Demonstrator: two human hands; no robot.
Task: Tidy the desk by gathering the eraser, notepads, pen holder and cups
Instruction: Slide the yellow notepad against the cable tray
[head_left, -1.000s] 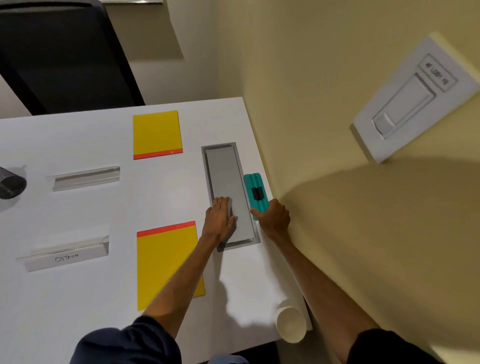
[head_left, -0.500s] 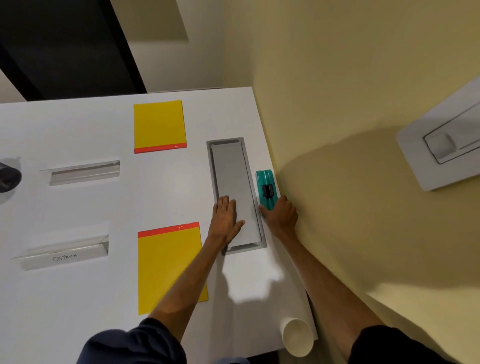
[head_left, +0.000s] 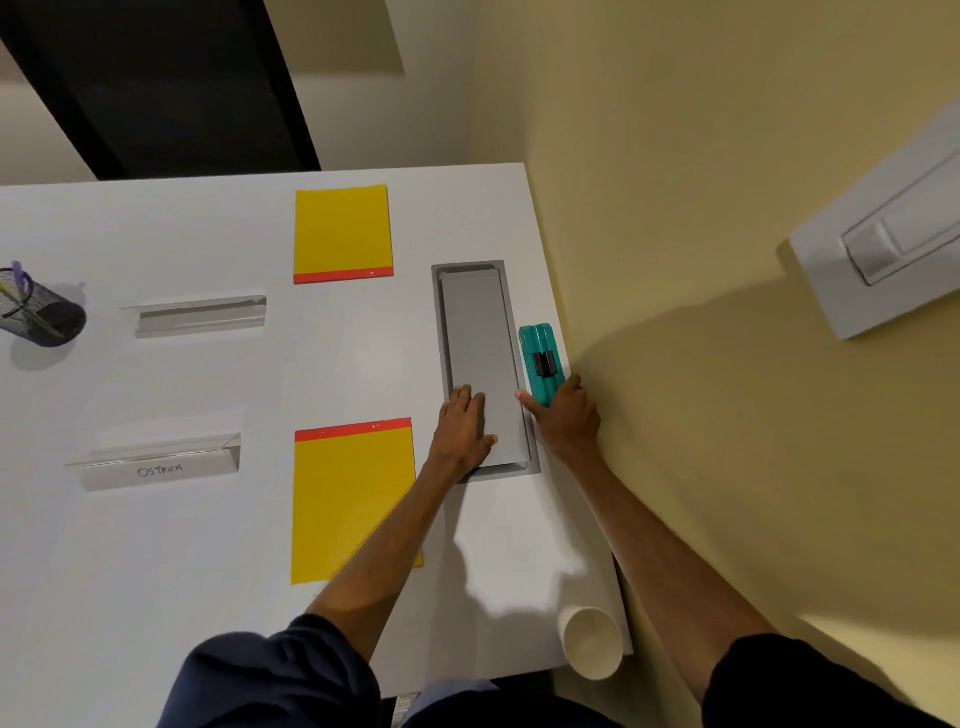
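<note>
A teal eraser (head_left: 540, 364) with a black band lies by the wall at the desk's right edge. My right hand (head_left: 566, 415) grips its near end, thumb on the left side and fingers on the right. My left hand (head_left: 464, 431) rests flat, fingers apart, on the grey hatch lid (head_left: 478, 338) beside it. Two yellow notepads with red strips lie on the white desk (head_left: 156, 597), one far (head_left: 343, 234) and one near (head_left: 348, 499). A black mesh pen holder (head_left: 39, 312) stands at the far left. A white paper cup (head_left: 592, 644) sits at the near right corner.
Two clear acrylic name stands lie left of the notepads, a blank one (head_left: 200, 316) and one labelled "OSTRICH" (head_left: 161, 462). A yellow wall (head_left: 701, 260) borders the desk's right edge and carries a white switch plate (head_left: 883, 249). A dark chair back (head_left: 156, 78) stands beyond the far edge.
The view has swung so the pen holder shows more fully and the switch plate sits further right. My right hand's fingers have closed further round the eraser's near end. The left hand stays on the lid.
</note>
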